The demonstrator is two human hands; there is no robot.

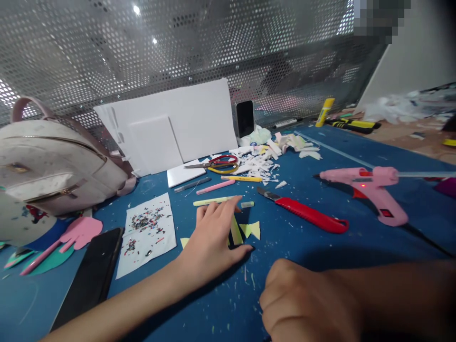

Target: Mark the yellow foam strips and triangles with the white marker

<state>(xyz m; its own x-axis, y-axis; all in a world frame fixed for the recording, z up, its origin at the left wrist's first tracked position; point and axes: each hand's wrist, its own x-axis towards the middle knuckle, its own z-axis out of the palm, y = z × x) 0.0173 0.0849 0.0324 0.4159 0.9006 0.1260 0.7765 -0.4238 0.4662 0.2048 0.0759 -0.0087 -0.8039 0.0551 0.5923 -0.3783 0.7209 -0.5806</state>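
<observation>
My left hand [213,232] reaches over the blue table, thumb apart from the fingers, palm down over pale yellow pieces [236,232]. Its fingertips are at a light yellow marker [210,201], whose translucent cap [247,204] lies just to the right; whether they touch the marker I cannot tell. Beside the thumb is a small yellow-green scrap [252,230]. My right hand [295,299] is closed in a fist close to the front, and what it holds, if anything, is hidden. A red utility knife [309,213] lies beyond this fist.
A pink glue gun [370,185] with a lit red light lies at right, its cord running off. Scissors [223,164], paper scraps [261,161] and white boards [199,118] are behind. At left are a phone [89,275], a glitter-strewn sheet [156,247] and a backpack [53,156].
</observation>
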